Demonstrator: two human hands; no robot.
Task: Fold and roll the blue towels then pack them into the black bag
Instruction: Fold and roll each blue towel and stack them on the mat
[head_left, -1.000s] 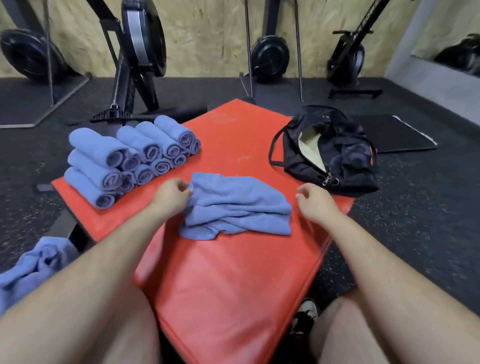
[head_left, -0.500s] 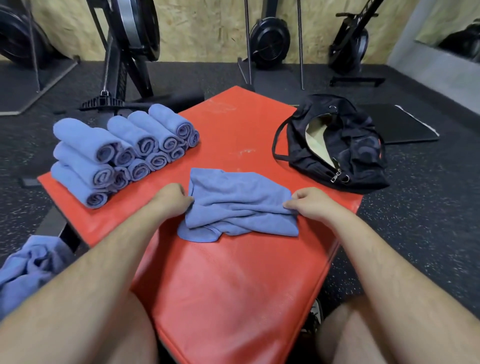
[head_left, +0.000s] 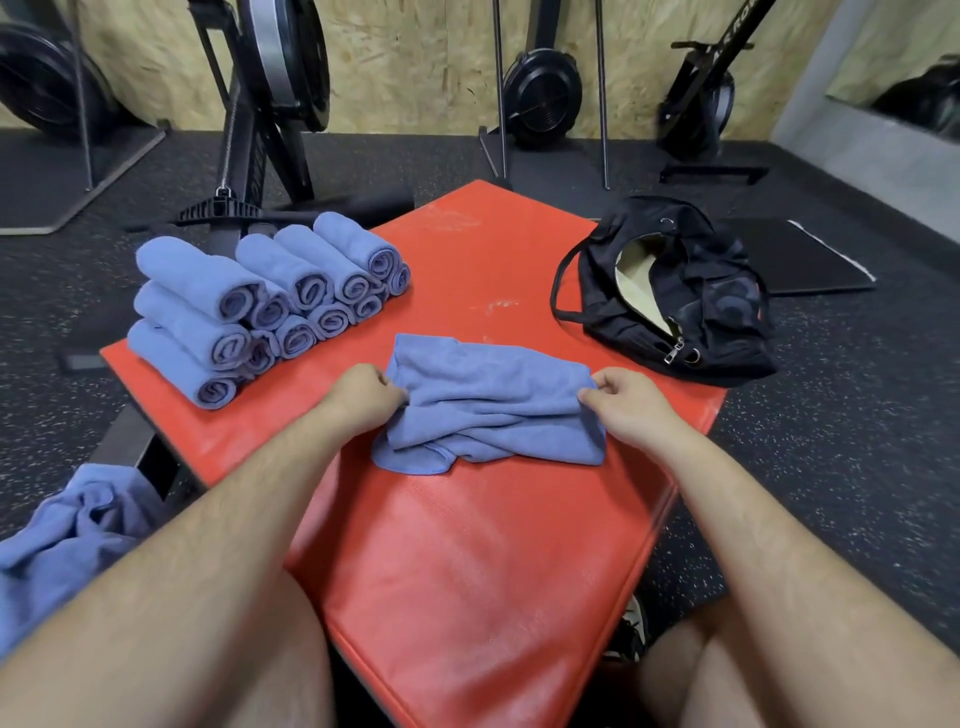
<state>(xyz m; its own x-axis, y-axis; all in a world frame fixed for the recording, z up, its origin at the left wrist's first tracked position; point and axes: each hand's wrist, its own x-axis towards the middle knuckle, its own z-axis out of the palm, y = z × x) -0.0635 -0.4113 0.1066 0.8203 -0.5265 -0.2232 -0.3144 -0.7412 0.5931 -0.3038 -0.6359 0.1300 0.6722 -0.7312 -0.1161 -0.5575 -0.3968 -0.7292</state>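
Left hand (head_left: 363, 397) and right hand (head_left: 626, 402) each pinch an end of a soft, rumpled blue towel (head_left: 493, 410) lying mid-mat. The mat (head_left: 467, 571) is glossy red vinyl on speckled rubber floor. Rolled towels (head_left: 260, 306) stack left of the towel; the gaping black bag (head_left: 675, 291) slumps right.

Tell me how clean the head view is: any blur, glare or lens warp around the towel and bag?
Head view: towel, left hand and right hand look sharp; red mat shows soft sheen, no hard glare; wide-angle warp swells the forearms at the lower edge; black bag is dark, folds hard to read.
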